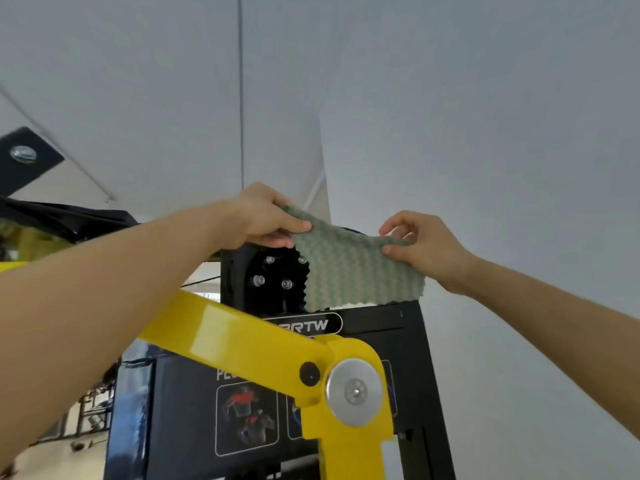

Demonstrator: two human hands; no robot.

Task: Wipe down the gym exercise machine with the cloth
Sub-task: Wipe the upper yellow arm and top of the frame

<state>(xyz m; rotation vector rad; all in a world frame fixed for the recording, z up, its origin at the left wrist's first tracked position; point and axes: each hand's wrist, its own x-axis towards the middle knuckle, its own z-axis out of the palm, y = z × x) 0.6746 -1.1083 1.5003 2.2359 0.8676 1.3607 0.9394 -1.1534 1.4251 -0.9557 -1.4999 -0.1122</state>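
Note:
A green and beige patterned cloth (349,268) hangs spread out in front of the top of the black gym machine (377,327). My left hand (266,216) pinches its upper left corner between thumb and fingers. My right hand (422,244) pinches the upper right corner. The cloth covers part of the black pulley wheel (270,278) with its silver bolts. A yellow arm (228,330) of the machine runs from the left to a yellow pivot joint (356,393) with a silver disc, below my hands.
A black panel with exercise pictures (246,417) sits under the yellow arm. The grey wall (502,133) fills the right and the ceiling the upper view. A black speaker-like box (24,157) hangs at the upper left. More gym equipment shows at the lower left.

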